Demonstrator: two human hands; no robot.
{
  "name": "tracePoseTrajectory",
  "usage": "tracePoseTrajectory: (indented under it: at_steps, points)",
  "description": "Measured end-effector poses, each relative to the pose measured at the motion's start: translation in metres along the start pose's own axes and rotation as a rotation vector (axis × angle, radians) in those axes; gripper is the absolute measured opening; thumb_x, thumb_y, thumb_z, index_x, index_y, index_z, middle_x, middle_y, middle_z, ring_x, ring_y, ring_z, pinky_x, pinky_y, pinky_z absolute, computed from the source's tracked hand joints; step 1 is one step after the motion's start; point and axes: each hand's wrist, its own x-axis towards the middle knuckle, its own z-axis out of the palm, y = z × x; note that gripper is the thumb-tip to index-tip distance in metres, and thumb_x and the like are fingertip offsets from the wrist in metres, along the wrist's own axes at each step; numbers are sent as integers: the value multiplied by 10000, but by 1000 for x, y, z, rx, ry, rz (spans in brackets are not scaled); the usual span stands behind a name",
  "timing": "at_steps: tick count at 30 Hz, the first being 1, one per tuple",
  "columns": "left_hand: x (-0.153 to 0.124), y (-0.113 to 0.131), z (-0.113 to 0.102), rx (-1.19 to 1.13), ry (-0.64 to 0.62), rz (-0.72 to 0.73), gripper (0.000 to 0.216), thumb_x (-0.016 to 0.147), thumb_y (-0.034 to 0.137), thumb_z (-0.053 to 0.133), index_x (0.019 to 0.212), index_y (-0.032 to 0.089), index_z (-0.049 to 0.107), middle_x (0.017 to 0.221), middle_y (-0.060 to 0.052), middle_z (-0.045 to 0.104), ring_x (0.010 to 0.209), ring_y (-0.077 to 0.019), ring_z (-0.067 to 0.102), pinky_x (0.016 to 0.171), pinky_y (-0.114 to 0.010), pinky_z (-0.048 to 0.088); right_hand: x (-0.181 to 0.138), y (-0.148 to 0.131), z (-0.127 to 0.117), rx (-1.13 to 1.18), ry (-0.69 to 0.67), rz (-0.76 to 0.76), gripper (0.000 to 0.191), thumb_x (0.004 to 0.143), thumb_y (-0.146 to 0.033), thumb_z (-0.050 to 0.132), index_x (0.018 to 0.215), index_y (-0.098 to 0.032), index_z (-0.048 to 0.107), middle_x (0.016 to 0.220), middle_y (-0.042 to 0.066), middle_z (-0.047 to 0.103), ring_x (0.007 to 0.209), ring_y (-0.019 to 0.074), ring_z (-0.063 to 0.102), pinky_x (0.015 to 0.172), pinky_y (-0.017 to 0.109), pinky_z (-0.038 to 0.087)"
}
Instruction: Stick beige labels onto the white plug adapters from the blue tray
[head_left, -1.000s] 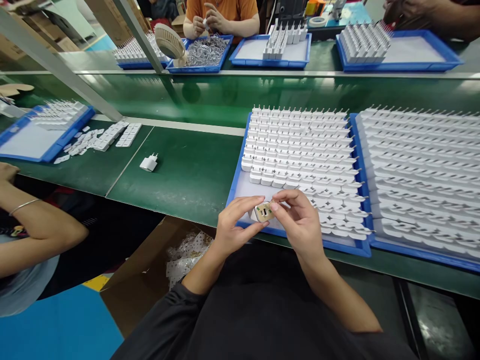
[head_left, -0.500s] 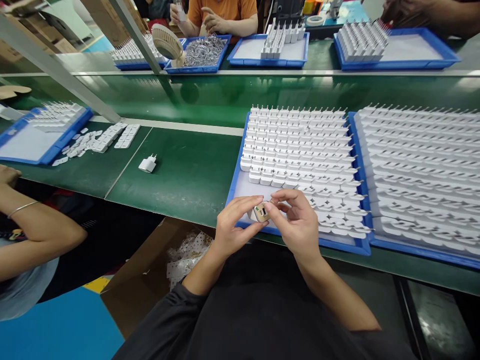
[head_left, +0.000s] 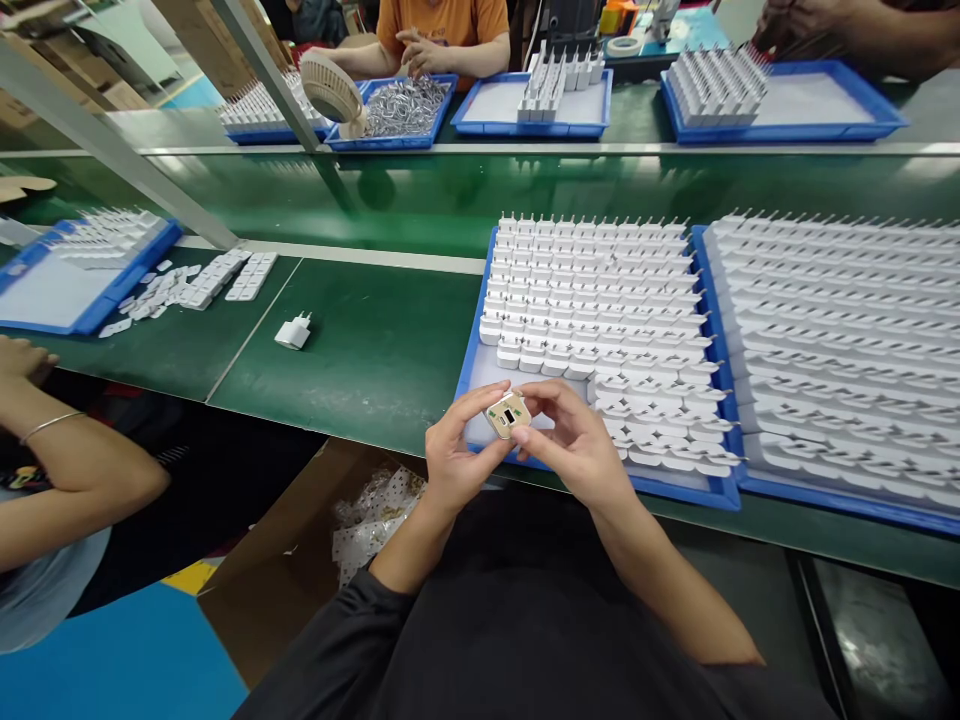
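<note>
Both my hands hold one small white charger (head_left: 508,414) just above the near edge of a blue tray (head_left: 475,340). Its tan port face points up at me. My left hand (head_left: 456,457) pinches it from the left, thumb and fingers closed on its sides. My right hand (head_left: 576,440) grips it from the right, with the thumb pressing on the face. Behind my hands, the tray is packed with rows of white chargers (head_left: 600,300) standing prongs up.
A second blue tray (head_left: 825,500) of chargers lies to the right. A lone white charger (head_left: 293,331) lies on the green bench, with loose white parts (head_left: 202,282) and another tray (head_left: 45,290) further left. A co-worker's arm (head_left: 75,480) is at left. People work at trays across the belt.
My hands have lifted the charger slightly and turned it, so the port face shows more fully. The co-worker's hand at left shifted a little.
</note>
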Motion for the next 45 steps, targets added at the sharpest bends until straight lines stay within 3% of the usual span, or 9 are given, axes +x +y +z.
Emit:
tracePoseTrajectory:
  at_steps: [4,7,10,14,24,29,36,41,45]
  points:
    - [1,1,6,38,-6,73,509,857,86,751,1330,259,670,1317,-92,738,1249,-240,696,1098,-392,572,1,4,10,18,112,2,332,784,-322,849,1028,-269,629,961,10,547,876,159,572,534,193,547]
    - [3,3,10,63,1,150,505,855,79,743,1324,251,668,1295,-101,745,1245,-244,699,1082,-408,589,4,3,15,73,168,-21,242,821,-353,814,924,-256,618,860,-13,514,758,136,538,494,189,511]
    - [2,2,11,67,11,166,524,835,79,762,1320,250,663,1292,-103,745,1247,-252,700,1073,-429,599,6,1,14,171,144,4,191,885,-401,745,894,-248,631,834,-15,512,679,125,525,466,206,506]
    - [0,-3,10,68,46,171,543,816,76,786,1313,248,652,1288,-105,745,1258,-257,693,1080,-450,593,5,1,10,216,81,47,183,886,-407,728,963,-248,679,932,15,544,765,148,567,511,234,537]
    - [7,0,12,191,44,349,537,821,68,792,1294,255,621,1259,-92,762,1262,-239,687,1059,-458,605,5,2,15,225,146,-9,77,839,-285,716,884,-240,673,887,7,517,767,144,515,541,216,495]
    - [2,-5,10,142,61,263,511,833,115,797,1286,276,623,1253,-88,761,1260,-263,693,1040,-478,613,5,4,10,258,86,34,78,865,-287,675,928,-250,701,943,14,533,755,139,548,540,232,532]
    - [-3,-5,14,-26,138,19,418,882,203,776,1277,239,644,1312,-120,731,1271,-267,691,1064,-441,602,6,6,7,156,23,-21,272,828,-263,729,1098,-279,700,1063,42,527,900,174,553,575,243,576]
    - [-1,-1,18,55,107,90,424,882,143,744,1282,253,655,1303,-102,736,1273,-255,685,1087,-459,589,4,10,17,36,123,-39,345,750,-218,766,1062,-275,632,1082,29,518,944,171,551,630,236,560]
    - [-1,0,18,96,80,163,482,850,82,757,1286,257,652,1275,-99,749,1259,-246,692,1070,-447,602,7,8,15,1,195,-125,138,836,-241,736,933,-259,640,953,6,541,819,140,546,603,230,510]
